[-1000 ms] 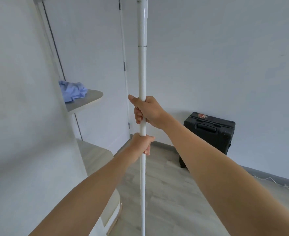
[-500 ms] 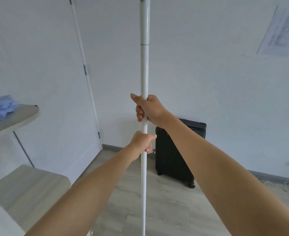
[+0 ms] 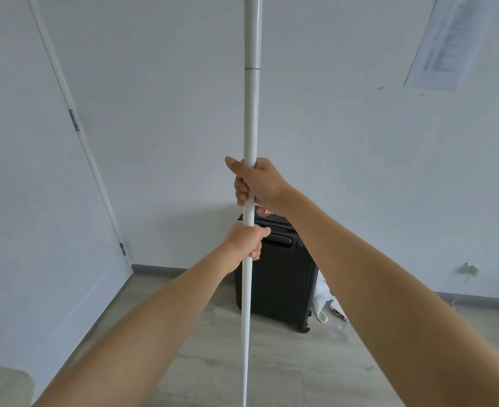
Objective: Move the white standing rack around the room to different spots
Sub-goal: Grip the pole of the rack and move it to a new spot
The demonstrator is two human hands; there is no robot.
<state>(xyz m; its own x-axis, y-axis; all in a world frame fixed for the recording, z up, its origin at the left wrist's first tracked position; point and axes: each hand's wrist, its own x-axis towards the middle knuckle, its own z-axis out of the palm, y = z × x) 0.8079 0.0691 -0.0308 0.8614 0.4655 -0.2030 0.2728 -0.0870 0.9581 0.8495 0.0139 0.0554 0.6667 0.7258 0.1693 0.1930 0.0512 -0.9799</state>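
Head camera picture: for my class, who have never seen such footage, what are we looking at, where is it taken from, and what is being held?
The camera sits on a person's head, looking forward and down, so both bare arms reach into view. The right hand and, lower down, the left hand have their fingers wrapped round the upright white rack pole. Behind it a black suitcase stands on the wooden floor against the wall, with a white bag beside it. A door is at left. The rack's base is out of view.
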